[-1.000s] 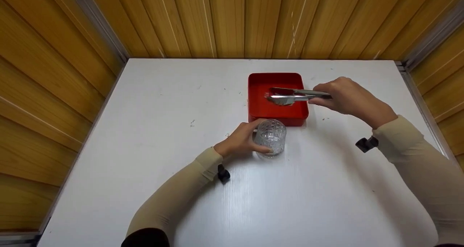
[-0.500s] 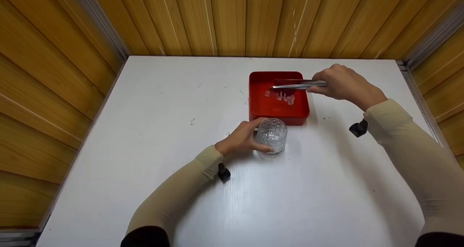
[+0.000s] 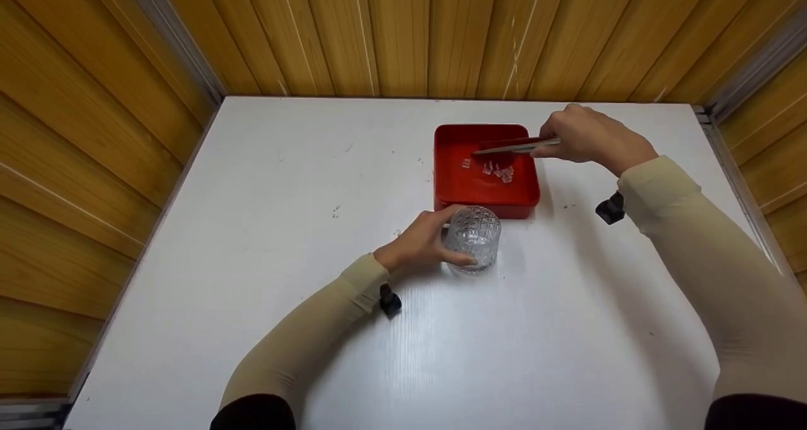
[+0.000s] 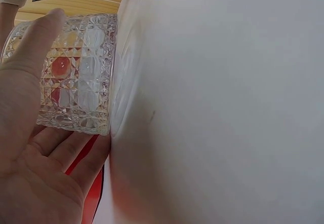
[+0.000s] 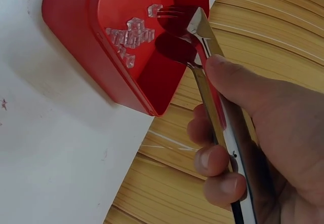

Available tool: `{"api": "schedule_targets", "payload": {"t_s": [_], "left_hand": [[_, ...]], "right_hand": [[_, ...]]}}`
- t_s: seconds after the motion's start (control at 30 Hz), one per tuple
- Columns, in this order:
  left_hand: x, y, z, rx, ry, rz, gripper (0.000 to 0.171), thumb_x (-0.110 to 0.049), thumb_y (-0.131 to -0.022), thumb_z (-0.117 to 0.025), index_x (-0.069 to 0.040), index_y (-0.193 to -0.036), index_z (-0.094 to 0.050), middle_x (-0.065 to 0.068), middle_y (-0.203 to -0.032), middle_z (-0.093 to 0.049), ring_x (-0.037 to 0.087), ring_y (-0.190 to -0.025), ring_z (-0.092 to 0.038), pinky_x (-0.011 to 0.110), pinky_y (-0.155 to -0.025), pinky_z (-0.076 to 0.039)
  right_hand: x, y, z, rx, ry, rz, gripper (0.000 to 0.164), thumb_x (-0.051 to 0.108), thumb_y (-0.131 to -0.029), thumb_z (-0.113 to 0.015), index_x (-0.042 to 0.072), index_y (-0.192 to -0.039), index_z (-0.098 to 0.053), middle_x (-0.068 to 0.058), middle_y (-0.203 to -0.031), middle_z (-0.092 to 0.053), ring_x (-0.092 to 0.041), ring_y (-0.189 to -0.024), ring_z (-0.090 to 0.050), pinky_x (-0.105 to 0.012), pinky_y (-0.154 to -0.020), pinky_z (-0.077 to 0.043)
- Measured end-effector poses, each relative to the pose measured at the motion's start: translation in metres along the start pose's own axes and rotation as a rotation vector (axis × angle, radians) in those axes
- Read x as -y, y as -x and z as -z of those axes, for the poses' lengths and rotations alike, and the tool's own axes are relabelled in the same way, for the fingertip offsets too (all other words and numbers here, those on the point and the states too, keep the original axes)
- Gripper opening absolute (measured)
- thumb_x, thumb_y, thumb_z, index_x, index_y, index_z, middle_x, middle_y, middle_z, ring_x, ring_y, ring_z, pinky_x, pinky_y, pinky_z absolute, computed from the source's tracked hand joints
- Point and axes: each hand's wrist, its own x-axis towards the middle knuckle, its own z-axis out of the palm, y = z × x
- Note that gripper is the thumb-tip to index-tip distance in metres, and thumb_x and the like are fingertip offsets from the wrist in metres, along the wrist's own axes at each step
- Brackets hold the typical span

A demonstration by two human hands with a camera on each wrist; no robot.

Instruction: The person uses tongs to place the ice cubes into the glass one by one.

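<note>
A clear cut-glass tumbler (image 3: 478, 236) stands on the table just in front of a red square tray (image 3: 488, 211). My left hand (image 3: 417, 244) holds it from the left, thumb on the near side and fingers on the far side. In the tray lie several small clear cubes (image 5: 132, 37), mostly bunched together, with a single clear cube (image 5: 154, 10) apart from them. My right hand (image 3: 586, 133) grips metal tongs (image 5: 223, 95) from the right. Their two ends are apart above the tray, one fork-like and close to the single cube; no cube shows between them.
The white table (image 3: 302, 241) carries small dark marks. Yellow wood-look panels (image 3: 397, 36) rise behind it and along both sides. A small black device (image 3: 389, 301) sits at the left wrist, and a similar black device (image 3: 610, 209) at the right.
My right hand has moved back and slightly left, turning the tongs edge-on toward the tray's far part. The cubes they covered now show. My left hand stays on the tumbler.
</note>
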Motion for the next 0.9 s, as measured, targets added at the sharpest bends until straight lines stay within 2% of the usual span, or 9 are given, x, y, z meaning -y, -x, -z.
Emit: {"api": "schedule_targets", "payload": {"t_s": [0.43, 0.9], "left_hand": [[0.0013, -0.0013, 0.0012, -0.005, -0.018, -0.043, 0.086, -0.035, -0.074, -0.094, -0.012, -0.145, -0.052, 0.004, -0.128, -0.069, 0.011, -0.117, -0.063, 0.023, -0.1, -0.049], [-0.0016, -0.0009, 0.0014, 0.007, -0.017, 0.009, 0.085, -0.035, -0.075, -0.094, -0.013, -0.146, -0.051, 0.002, -0.129, -0.068, 0.01, -0.119, -0.062, 0.021, -0.101, -0.048]], "right_hand": [[0.0001, -0.0078, -0.0007, 0.047, -0.018, -0.016, 0.032, 0.027, -0.096, -0.075, -0.001, -0.109, -0.077, -0.012, -0.09, -0.073, -0.025, -0.073, -0.059, -0.033, -0.059, -0.052], [0.0021, -0.0106, -0.0043, 0.06, -0.03, -0.024, 0.028, 0.025, -0.095, -0.076, 0.0, -0.108, -0.077, -0.01, -0.085, -0.073, -0.024, -0.071, -0.059, -0.033, -0.059, -0.053]]}}
